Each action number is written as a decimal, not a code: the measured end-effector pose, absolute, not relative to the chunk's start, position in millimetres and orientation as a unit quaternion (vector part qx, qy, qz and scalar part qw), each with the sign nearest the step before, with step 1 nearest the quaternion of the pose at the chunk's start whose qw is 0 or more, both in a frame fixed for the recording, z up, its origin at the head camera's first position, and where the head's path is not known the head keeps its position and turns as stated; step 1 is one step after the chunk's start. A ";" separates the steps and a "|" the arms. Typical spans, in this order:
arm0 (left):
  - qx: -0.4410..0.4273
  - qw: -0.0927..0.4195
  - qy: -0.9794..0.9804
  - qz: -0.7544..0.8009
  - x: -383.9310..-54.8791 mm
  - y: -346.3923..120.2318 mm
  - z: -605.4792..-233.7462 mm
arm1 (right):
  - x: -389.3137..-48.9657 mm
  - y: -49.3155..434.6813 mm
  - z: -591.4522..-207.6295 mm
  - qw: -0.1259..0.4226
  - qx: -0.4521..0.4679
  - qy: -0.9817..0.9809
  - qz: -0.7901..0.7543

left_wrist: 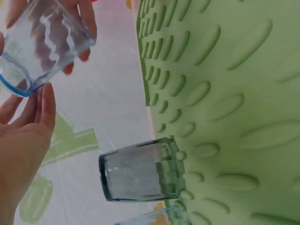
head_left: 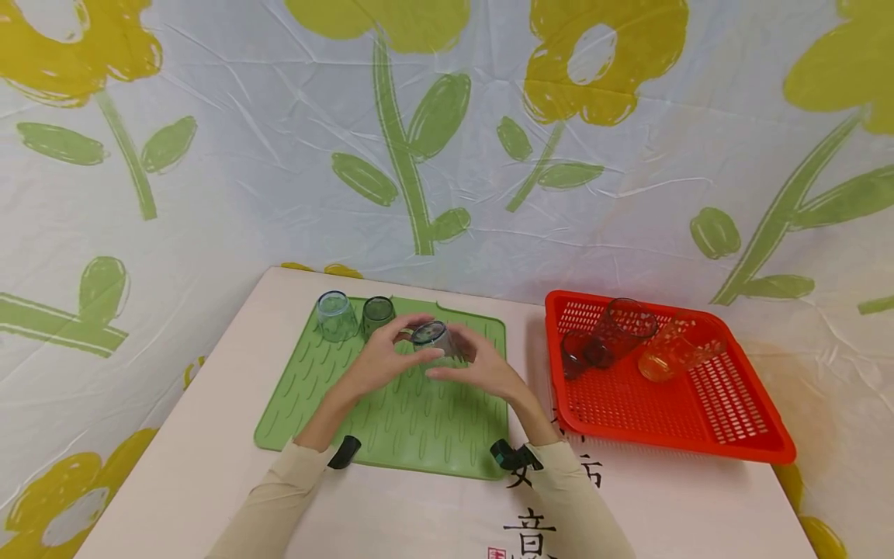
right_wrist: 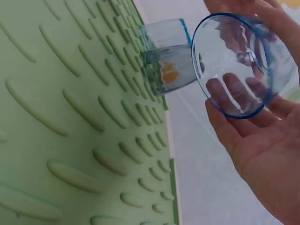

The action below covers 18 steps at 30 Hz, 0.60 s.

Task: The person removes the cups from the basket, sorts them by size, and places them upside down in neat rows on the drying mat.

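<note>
Both my hands hold a clear glass tumbler with a blue edge (head_left: 431, 335) between them, tilted above the green ribbed mat (head_left: 391, 435). My left hand (head_left: 382, 359) grips it from the left, and in the left wrist view its fingertips touch near the blue edge. On the other side, my right hand (head_left: 483, 363) has fingers and thumb curved around it. Behind my left hand, a grey glass (head_left: 378, 312) stands on the mat, narrower end up. Beside that is a pale blue glass (head_left: 337, 318), also at the mat's far left corner.
A red plastic basket (head_left: 608, 431) stands to the right of the mat. Inside it lie a dark tall glass (head_left: 628, 322), an orange-looking glass (head_left: 663, 361) and another dark glass (head_left: 574, 353). A flower-printed cloth (head_left: 279, 155) hangs behind the table.
</note>
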<state>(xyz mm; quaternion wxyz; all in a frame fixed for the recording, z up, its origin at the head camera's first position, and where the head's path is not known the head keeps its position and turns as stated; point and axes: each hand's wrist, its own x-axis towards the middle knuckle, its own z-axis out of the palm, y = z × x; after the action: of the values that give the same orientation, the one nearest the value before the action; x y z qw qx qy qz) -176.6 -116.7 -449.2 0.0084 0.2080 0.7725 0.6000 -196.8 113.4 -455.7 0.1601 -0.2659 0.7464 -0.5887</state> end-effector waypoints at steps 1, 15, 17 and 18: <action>0.213 0.006 0.778 0.591 -176.7 -115.5 -448.4 | -196.9 111.9 -455.6 0.156 -0.277 0.752 -0.578; 0.262 -0.041 0.803 0.534 -178.6 -116.2 -449.4 | -198.2 101.0 -458.6 0.114 -0.287 0.779 -0.546; 0.258 -0.047 0.809 0.526 -179.0 -120.9 -450.8 | -199.6 99.8 -459.2 0.110 -0.278 0.782 -0.547; 0.257 -0.048 0.811 0.524 -179.0 -123.6 -451.2 | -200.7 99.1 -459.6 0.108 -0.274 0.782 -0.549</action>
<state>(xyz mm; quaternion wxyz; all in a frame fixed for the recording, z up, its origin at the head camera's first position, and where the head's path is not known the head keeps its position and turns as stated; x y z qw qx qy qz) -179.0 -123.6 -451.2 -0.0480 0.2566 0.8107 0.5240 -200.7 99.1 -459.6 0.1082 -0.2742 0.7822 -0.5489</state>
